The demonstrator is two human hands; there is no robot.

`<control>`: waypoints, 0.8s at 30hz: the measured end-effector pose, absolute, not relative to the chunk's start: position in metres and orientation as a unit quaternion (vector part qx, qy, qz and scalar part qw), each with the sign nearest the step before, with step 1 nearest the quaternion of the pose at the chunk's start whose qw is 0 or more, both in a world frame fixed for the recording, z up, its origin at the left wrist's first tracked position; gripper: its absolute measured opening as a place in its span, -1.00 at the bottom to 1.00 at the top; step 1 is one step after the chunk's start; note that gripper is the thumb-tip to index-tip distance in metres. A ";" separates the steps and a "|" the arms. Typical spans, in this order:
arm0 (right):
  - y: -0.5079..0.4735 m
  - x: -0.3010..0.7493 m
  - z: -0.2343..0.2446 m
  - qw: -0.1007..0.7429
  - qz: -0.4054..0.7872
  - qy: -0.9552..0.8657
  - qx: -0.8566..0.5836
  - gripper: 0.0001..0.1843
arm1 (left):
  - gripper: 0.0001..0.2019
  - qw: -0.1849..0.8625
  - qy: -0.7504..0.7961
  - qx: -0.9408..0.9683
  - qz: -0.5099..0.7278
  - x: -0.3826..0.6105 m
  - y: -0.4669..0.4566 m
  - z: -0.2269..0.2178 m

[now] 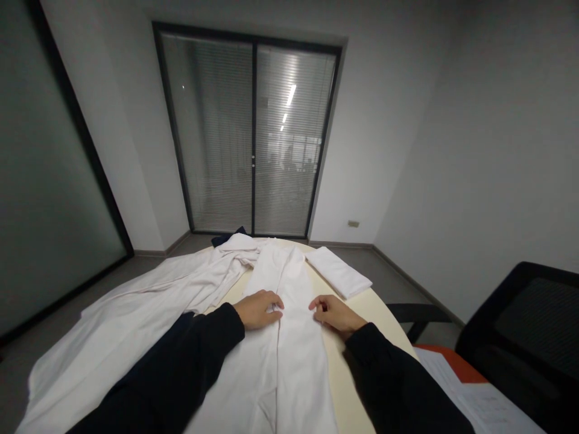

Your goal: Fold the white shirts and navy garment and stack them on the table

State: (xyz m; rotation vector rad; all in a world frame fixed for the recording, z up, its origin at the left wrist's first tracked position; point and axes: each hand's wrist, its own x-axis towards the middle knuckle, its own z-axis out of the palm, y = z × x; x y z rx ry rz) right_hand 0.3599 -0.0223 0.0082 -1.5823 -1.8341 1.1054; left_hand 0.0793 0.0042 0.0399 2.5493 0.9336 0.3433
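A long white garment (pixel 301 361) lies lengthwise on the round table in front of me, with a folded strip running along its right side. Its exact kind does not show. My left hand (pixel 259 310) rests on it, thumb and fingertips drawn together at the inner edge of that strip. Across from it, my right hand (pixel 337 314) has curled fingers pinching the strip's outer right edge. Both hands are at about the same height on the cloth. My dark sleeves cover parts of the table and the cloth.
More white cloth (pixel 136 313) spreads loosely over the table's left side. At the back right lies a neatly folded white cloth (pixel 339 272); a dark cloth (pixel 221 239) sits at the far edge. Right of the cream table (pixel 384 322) are a black chair (pixel 529 325) and papers (pixel 479 395).
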 end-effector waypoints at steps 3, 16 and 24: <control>-0.027 0.356 0.015 0.212 0.384 -0.699 -0.565 -0.76 | -0.65 0.187 0.347 0.914 0.093 0.080 -0.007 0.044; -0.048 0.318 0.023 0.127 0.483 -0.727 -0.471 -0.65 | -0.65 0.046 0.502 0.861 0.060 0.091 -0.048 0.052; 0.005 0.330 -0.003 0.302 0.291 -0.663 -0.620 -0.72 | -0.59 -0.092 0.224 0.962 0.124 0.095 -0.064 0.022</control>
